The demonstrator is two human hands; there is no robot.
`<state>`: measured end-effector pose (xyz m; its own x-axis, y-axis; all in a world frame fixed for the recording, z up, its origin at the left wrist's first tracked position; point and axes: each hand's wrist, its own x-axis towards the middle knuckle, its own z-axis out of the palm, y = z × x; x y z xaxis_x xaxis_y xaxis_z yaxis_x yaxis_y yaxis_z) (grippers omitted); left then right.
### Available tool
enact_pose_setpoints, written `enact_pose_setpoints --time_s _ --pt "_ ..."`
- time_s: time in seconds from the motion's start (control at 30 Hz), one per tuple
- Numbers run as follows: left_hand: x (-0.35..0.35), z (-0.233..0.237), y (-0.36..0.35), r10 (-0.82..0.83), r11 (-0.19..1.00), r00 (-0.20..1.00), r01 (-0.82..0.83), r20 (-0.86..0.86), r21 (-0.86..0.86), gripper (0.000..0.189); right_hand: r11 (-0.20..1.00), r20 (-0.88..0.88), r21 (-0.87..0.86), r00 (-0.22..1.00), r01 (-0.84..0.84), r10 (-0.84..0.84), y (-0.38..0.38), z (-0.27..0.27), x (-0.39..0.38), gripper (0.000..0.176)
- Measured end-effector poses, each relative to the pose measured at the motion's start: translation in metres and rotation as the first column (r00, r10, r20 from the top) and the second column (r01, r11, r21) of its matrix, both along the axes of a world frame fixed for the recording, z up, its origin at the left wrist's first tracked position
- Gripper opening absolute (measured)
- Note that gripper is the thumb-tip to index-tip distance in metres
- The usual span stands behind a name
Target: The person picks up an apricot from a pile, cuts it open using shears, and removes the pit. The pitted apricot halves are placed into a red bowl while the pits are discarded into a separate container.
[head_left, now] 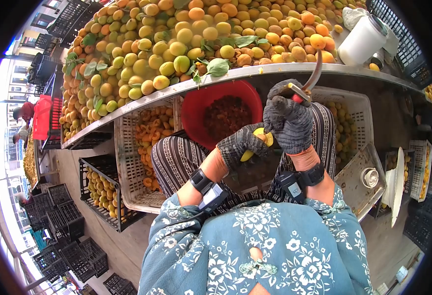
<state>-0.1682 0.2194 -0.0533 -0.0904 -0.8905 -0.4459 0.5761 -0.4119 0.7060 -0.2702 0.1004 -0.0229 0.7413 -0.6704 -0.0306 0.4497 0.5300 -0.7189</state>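
Both my hands wear dark grey knit gloves. My left hand [243,146] is closed around a cut apricot [268,139], whose yellow flesh shows between the fingers; another yellow edge peeks out below. Just beside it, my right hand [289,120] grips a small curved knife [315,73], blade pointing up and away from me. Its handle is partly hidden by the fingers. Below the table edge, between my knees, stands a red bucket [189,115] with brown pits [228,117] in it. A heap of whole apricots [176,48] covers the table in front.
A white crate [127,172] of orange apricot halves stands at my left, beside a black crate [120,216] of apricots. Another pale crate [363,105] is at my right. On the table's right lies a white jug [361,42]. The metal table rim [245,73] crosses ahead.
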Motion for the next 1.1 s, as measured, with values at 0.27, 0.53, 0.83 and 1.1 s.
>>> enact_pose_setpoints --time_s 0.27,0.53,0.83,1.1 --pt "-0.001 0.005 -0.006 0.098 0.995 0.994 -0.096 0.053 -0.036 0.033 0.997 -0.079 -0.073 0.997 -0.007 0.001 0.003 0.007 -0.004 0.016" --pt "-0.001 -0.003 -0.004 0.130 0.985 0.980 -0.110 0.153 -0.133 0.032 0.968 -0.105 -0.250 0.994 -0.028 0.001 0.007 0.011 0.001 0.018" --pt "0.001 -0.004 0.003 0.071 0.997 0.969 -0.066 0.238 -0.028 0.039 0.891 -0.219 -0.443 0.976 -0.098 -0.002 0.014 0.023 0.001 0.019" --pt "-0.004 -0.013 -0.015 0.095 0.995 0.962 -0.094 0.255 -0.015 0.040 0.892 -0.194 -0.450 0.979 -0.036 -0.058 0.019 0.010 0.009 0.020"
